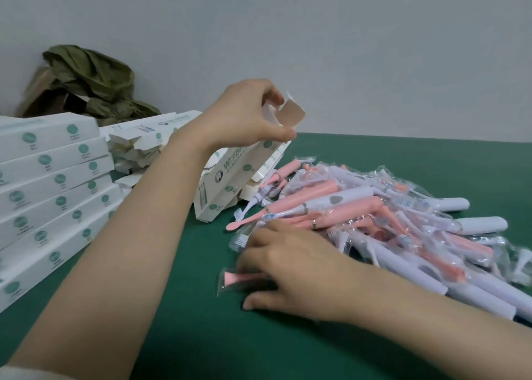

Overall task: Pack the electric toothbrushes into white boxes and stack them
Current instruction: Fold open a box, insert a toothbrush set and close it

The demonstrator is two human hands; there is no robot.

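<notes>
My left hand (244, 114) is raised above the middle of the desk (201, 336), its fingers and thumb pinched round the top end of a white box (230, 183). The box stands tilted, its lower end resting on the green surface and its top leaning toward the far edge. Its end flap (292, 114) is open, showing the brown inside of the card. My right hand (290, 267) lies palm down nearer the front edge, at the near end of the pile of toothbrushes (374, 221). Its fingers reach over a pink piece in a clear sleeve (233, 277) lying flat on the desk. The hand is blurred, so I cannot tell whether the fingers grip the sleeve or only rest on it. The pile spreads from the middle of the desk toward the right edge, pink and white handles mixed, most of them in clear plastic, a few brush heads poking out toward the tilted box. Along the left edge stands a stack of closed white boxes (51, 195) with green round marks on their sides. Behind it, toward the far edge, lies a heap of open boxes (135, 149) with flaps sticking out. A crumpled green and brown bag (86, 83) sits at the far left corner against the wall.
</notes>
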